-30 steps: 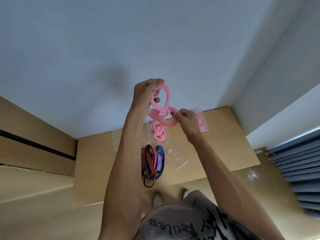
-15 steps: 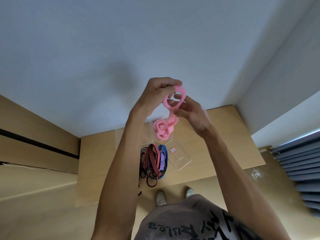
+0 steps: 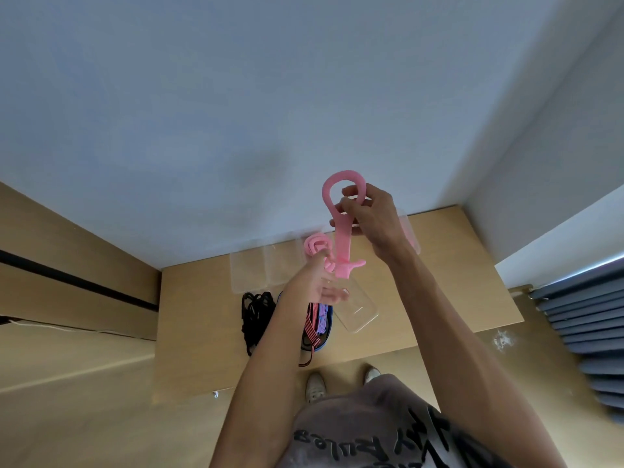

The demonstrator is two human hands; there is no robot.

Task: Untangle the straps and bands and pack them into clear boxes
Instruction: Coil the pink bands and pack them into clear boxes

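My right hand [image 3: 369,216] is raised above the wooden table [image 3: 439,282] and pinches a pink band [image 3: 343,238], which loops over my fingers and hangs straight down. My left hand [image 3: 319,282] is lower, fingers spread, just under the band's hanging end, holding nothing. A coiled pink band [image 3: 315,244] lies in a clear box at the table's back. Below my left arm lie a black strap tangle [image 3: 255,315] and a red-striped strap with purple and blue bands [image 3: 317,322].
Two empty clear boxes [image 3: 260,271] stand along the wall at the back left. A clear lid [image 3: 358,309] lies flat right of the strap pile. Another clear box [image 3: 410,236] sits behind my right wrist. Grey blinds [image 3: 587,325] hang at the right.
My left hand let go of the pink band and dropped toward the table. My right hand kept the band, which now hangs down in a long loop.
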